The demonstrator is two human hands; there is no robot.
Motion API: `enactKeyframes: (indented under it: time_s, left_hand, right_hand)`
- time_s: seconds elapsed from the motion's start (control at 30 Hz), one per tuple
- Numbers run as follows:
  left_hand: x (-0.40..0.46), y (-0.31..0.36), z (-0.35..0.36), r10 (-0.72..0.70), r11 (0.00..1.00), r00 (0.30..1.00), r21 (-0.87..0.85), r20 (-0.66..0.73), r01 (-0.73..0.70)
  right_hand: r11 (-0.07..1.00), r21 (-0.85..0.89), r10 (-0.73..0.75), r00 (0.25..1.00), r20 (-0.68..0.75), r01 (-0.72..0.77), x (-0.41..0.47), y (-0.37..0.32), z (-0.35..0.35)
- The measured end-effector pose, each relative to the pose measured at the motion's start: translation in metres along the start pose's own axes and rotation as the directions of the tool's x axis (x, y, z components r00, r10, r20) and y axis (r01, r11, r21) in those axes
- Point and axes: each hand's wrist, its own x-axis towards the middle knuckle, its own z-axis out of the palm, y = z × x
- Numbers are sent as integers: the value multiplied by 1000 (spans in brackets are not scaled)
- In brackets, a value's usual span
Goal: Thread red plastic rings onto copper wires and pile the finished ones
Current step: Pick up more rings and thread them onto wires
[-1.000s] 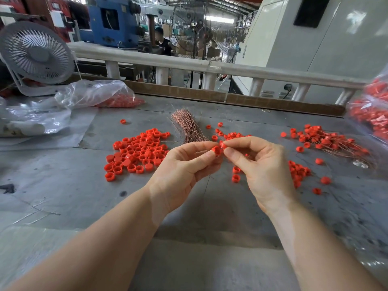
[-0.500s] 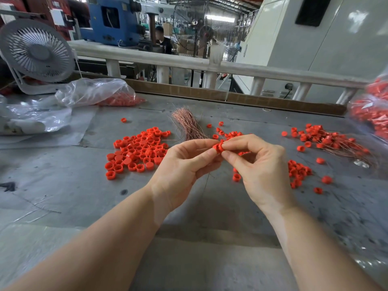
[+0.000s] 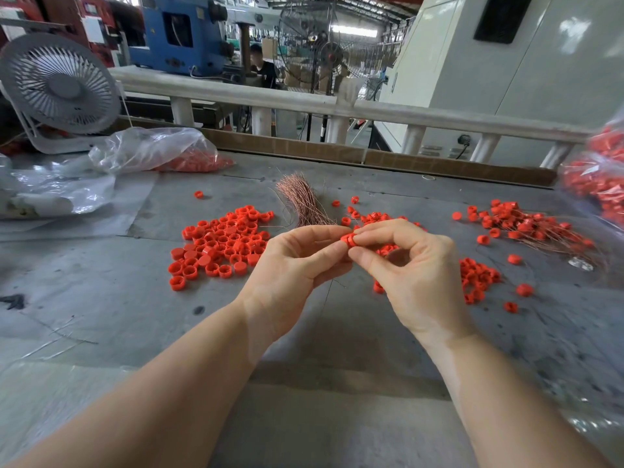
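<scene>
the right hand closes in at 9 o'clock against the left hand, so the two red rings, a gap apart a second ago, now sit pressed together between the fingertips.

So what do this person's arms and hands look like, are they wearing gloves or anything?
No gloves. Both the left hand and the right hand are bare, and both forearms are bare as far as the picture's lower edge, with no sleeves in view. No watch, ring, bracelet or bandage shows on either one. The fingernails look short and unpainted.
</scene>
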Motion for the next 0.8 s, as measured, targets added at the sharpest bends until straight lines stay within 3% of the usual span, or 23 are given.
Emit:
enactKeyframes:
  time_s: [0.8]
  left_hand:
    - [0,0,0,29,999,1000,30,2,-29]
  right_hand:
    - [1000,1,18,1000,17,-18,0,-2,-1]
